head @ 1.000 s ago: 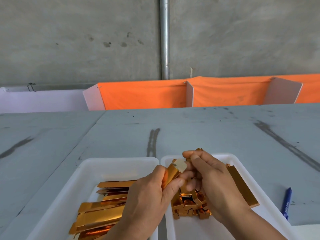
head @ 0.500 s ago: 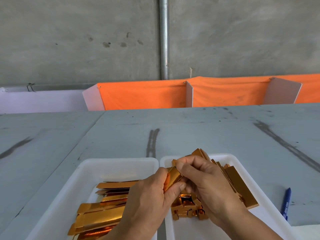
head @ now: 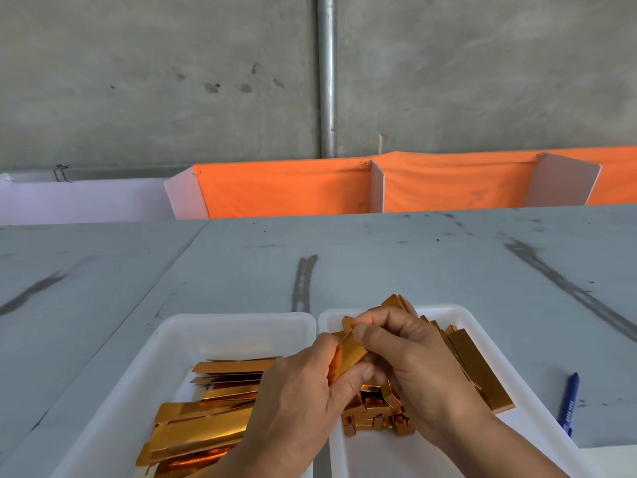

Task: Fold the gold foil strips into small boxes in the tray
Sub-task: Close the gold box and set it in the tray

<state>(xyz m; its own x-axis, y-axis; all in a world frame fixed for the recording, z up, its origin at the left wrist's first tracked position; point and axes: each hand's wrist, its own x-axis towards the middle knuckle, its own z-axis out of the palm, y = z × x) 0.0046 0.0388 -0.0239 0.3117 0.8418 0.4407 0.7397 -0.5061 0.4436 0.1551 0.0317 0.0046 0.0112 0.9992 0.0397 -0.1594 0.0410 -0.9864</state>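
Looking down through the head camera, I find only one bit of writing: white print along the barrel of the blue pen [head: 570, 401], which lies on the grey table [head: 379, 257] just beside the right tray [head: 458, 312]. The print is too small for me to read.

Two white trays sit side by side at the near edge, their rims almost touching. The left tray [head: 220, 320] holds a loose pile of flat strips [head: 206, 422], shiny side up and overlapping. The right tray holds a heap of small folded boxes [head: 375, 412] in its middle. A stack of longer flat pieces [head: 482, 381] lies along its right side, partly hidden by my wrist.

Both my hands meet above the gap between the trays, over the near-left part of the right tray. My left hand [head: 293, 401] grips the gold foil strip [head: 350, 353] from below, thumb curled against its face. My right hand [head: 413, 367] pinches the upper end, its fingers [head: 379, 319] bent tightly over the top. The strip stands tilted, its far end leaning right, and it is clear of both trays.

Beyond the table an orange cloth [head: 286, 188] hangs between white panels. A metal pipe [head: 326, 74] runs up the concrete wall behind.
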